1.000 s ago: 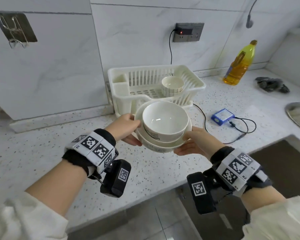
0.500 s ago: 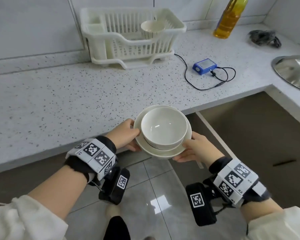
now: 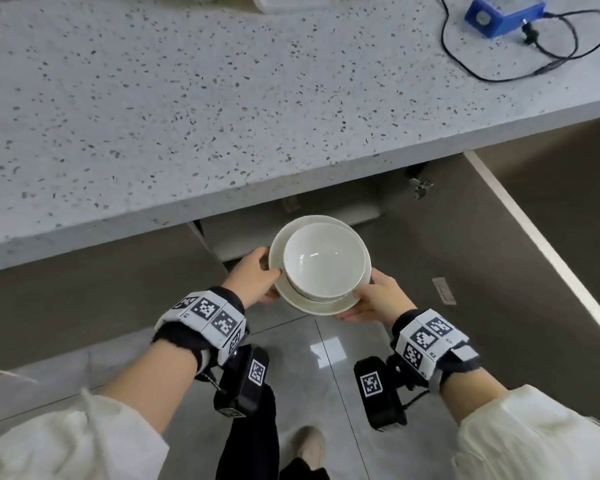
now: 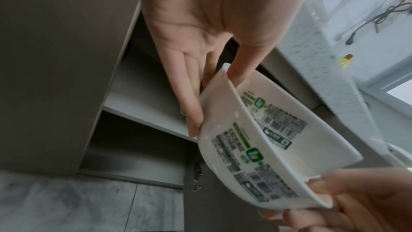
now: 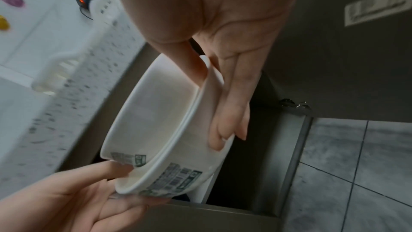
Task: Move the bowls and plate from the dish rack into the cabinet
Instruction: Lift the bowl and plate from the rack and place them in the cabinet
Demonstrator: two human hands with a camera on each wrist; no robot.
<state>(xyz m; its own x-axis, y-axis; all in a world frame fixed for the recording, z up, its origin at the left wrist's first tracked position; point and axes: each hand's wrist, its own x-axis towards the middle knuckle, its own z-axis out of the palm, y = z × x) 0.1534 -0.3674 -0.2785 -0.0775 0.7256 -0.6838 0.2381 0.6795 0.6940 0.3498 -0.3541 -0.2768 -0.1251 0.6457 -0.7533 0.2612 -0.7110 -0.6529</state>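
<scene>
A white bowl point(image 3: 323, 261) sits in a white deep plate point(image 3: 321, 306), and both hands carry the stack level below the counter's edge, in front of the open cabinet point(image 3: 291, 233). My left hand point(image 3: 257, 275) pinches the plate's left rim, thumb on top and fingers underneath. My right hand point(image 3: 374, 296) pinches the right rim the same way. In the left wrist view the plate point(image 4: 243, 161) and the bowl point(image 4: 280, 121) show printed labels, and a cabinet shelf point(image 4: 138, 94) lies behind them. In the right wrist view the right hand's fingers point(image 5: 229, 112) lie under the plate point(image 5: 196, 163).
The speckled countertop point(image 3: 187, 98) overhangs the cabinet. A blue device point(image 3: 499, 15) with a black cable lies on it at the far right. The open cabinet door point(image 3: 551, 258) stands to the right. Grey floor tiles point(image 3: 329, 393) and my foot point(image 3: 309, 445) are below.
The stack has come down from counter height to below the counter's edge, closer to the open cabinet. The view has tilted down, and the dish rack has left the head view.
</scene>
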